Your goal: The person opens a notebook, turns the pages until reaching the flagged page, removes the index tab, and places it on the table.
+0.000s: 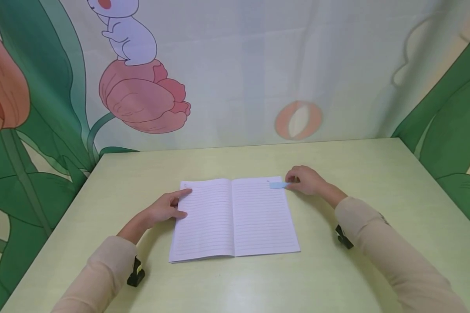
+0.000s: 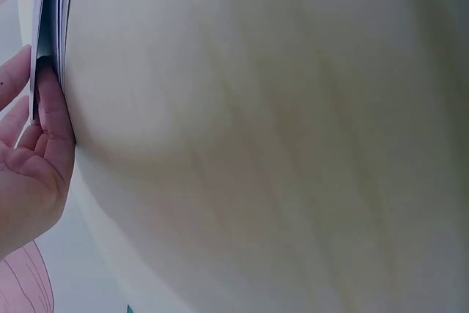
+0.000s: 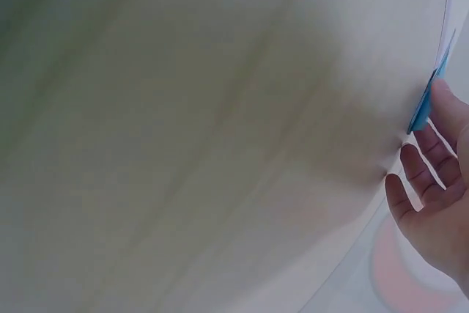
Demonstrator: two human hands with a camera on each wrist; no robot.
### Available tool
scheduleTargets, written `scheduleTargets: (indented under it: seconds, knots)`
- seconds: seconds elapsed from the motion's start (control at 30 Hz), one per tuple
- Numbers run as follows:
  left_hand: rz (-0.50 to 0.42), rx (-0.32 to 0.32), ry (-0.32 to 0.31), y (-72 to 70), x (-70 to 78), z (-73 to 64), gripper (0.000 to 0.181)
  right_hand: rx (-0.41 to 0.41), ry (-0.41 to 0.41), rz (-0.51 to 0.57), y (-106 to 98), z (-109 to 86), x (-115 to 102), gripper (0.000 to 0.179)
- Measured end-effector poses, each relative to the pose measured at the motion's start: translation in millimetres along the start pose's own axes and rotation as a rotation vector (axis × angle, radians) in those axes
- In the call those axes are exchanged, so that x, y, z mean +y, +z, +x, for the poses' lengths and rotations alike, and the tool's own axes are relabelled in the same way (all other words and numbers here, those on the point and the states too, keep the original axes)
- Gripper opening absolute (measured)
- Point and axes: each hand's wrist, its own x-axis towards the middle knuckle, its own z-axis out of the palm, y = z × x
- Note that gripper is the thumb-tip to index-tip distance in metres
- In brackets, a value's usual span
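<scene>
An open lined notebook (image 1: pixel 205 226) lies on the table, both visible pages blank apart from their ruling. At its upper left edge is my left hand (image 1: pixel 165 208), index finger and thumb on the page. The left wrist view shows the left hand (image 2: pixel 33 159) with the notebook's edge (image 2: pixel 45 27) between its fingers, some of them underneath. My right hand (image 1: pixel 304 179) pinches the outer end of a light blue paper strip (image 1: pixel 277 185), which overlaps the right page's upper corner. In the right wrist view the blue strip (image 3: pixel 423 104) sits between thumb and finger of the right hand (image 3: pixel 443 196).
The pale table (image 1: pixel 258 287) extends around the notebook on every side. Behind it hangs a curtain (image 1: pixel 227 87) printed with flowers, leaves and a white animal. A dark wrist device (image 1: pixel 136 273) shows under the left sleeve, another (image 1: pixel 344 237) under the right.
</scene>
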Motion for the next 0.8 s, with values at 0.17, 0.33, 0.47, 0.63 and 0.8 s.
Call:
scheduleTargets:
  seconds: [0.17, 0.33, 0.47, 0.63, 0.8]
  knots:
    - [0.006, 0.001, -0.005, 0.2, -1.4, 1.3, 0.069, 0.009, -0.019, -0.013, -1.8, -0.7, -2.5, 0.009]
    - [-0.003, -0.011, -0.003, 0.7, -1.4, 2.2, 0.068, 0.027, -0.017, -0.02, -3.7, -1.7, -5.3, 0.01]
    - [-0.01, -0.012, -0.004, 0.3, -2.0, 1.9, 0.069, 0.049, -0.013, -0.013, -4.8, -2.2, -7.7, 0.01]
    - [-0.007, -0.012, -0.007, 0.4, -2.3, 1.0, 0.07, 0.059, -0.007, -0.03, -4.0, -0.8, -6.6, 0.011]
    - [-0.005, -0.014, 0.0, 0.1, -4.1, 2.4, 0.07, 0.053, -0.003, -0.034, -4.0, 0.3, -3.9, 0.011]
